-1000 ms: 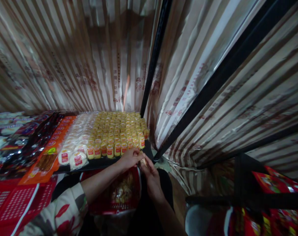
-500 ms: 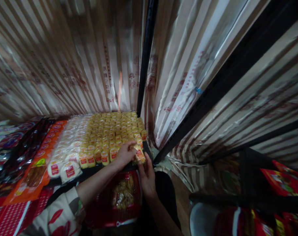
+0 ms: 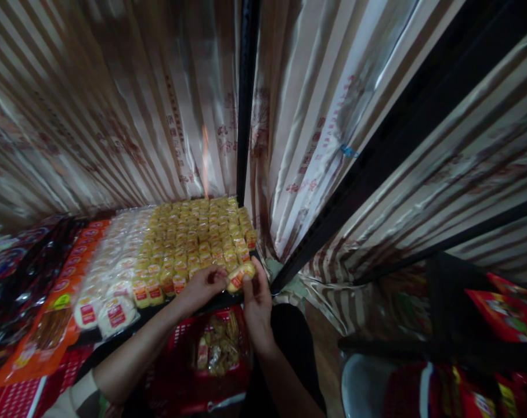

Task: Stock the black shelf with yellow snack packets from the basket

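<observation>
My left hand [image 3: 204,285] and my right hand [image 3: 255,296] meet at the front right corner of a dark shelf [image 3: 222,300]. Together they pinch one small yellow packet with a red label [image 3: 239,275], held sideways just above the front row. Behind it the shelf carries several rows of the same yellow packets [image 3: 198,235]. Left of those lie rows of white round packets with red labels [image 3: 111,278].
A red basket [image 3: 194,360] with loose yellow packets sits below the shelf, under my arms. Orange and dark flat packs [image 3: 50,290] lie at the left. Striped shiny curtains and black frame poles [image 3: 245,98] close in the back and right. Red packs [image 3: 502,307] sit lower right.
Both hands rose from above the basket to the shelf's front edge, bringing a yellow packet up with them. The packet has turned from upright to lying sideways. The view shifted slightly left.
</observation>
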{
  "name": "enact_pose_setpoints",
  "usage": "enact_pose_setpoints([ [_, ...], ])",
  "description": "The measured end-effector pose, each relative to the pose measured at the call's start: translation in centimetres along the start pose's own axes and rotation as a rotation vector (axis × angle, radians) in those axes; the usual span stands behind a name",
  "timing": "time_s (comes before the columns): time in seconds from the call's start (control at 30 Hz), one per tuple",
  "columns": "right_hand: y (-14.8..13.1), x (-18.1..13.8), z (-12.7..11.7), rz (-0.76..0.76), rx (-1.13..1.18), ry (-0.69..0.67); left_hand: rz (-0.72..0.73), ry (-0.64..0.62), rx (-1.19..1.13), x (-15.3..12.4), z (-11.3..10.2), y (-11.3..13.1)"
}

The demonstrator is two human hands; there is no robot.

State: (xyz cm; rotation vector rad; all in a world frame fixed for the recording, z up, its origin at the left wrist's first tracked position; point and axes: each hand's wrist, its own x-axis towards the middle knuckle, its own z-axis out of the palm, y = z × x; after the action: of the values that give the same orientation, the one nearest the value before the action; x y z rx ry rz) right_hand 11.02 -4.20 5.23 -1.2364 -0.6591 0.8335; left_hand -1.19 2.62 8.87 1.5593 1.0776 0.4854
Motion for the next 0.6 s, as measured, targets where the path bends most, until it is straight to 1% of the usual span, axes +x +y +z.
enact_pose_setpoints([
  [0.1, -0.4, 0.4, -0.2, -0.125, -0.175, -0.142, 0.089, 0.006, 0.125, -0.1, -0.7, -0.1],
  [0.17, -0.6, 0.6, -0.3, -0.164, -0.231, -0.229, 0.152, 0.019, 0.157, -0.1, -0.8, 0.3],
  [0.23, -0.8, 0.5, -0.4, -0.144, -0.216, -0.295, 0.2, 0.01, 0.17, -0.3, -0.7, 0.7],
  [0.3, -0.8, 0.4, -0.3, -0.092, -0.16, -0.327, 0.224, 0.025, 0.166, -0.6, -0.4, 1.0],
  [0.37, -0.5, 0.3, -0.3, -0.04, -0.105, -0.294, 0.2, 0.062, 0.142, -0.8, -0.2, 0.9],
  [0.43, 0.2, 0.4, -0.5, -0.033, -0.138, -0.2, 0.15, 0.103, 0.105, -0.9, -0.4, 0.6],
  [0.47, 0.8, 0.6, -0.6, -0.059, -0.2, -0.144, 0.129, 0.128, 0.079, -0.8, -0.5, 0.5],
  [0.53, 2.3, 1.0, -0.8, -0.173, -0.414, -0.073, 0.11, 0.183, 0.028, -0.5, -0.7, 0.4],
  [0.6, 4.0, 1.6, -1.1, -0.298, -0.592, -0.07, 0.116, 0.22, -0.003, 0.1, -0.8, 0.7],
])
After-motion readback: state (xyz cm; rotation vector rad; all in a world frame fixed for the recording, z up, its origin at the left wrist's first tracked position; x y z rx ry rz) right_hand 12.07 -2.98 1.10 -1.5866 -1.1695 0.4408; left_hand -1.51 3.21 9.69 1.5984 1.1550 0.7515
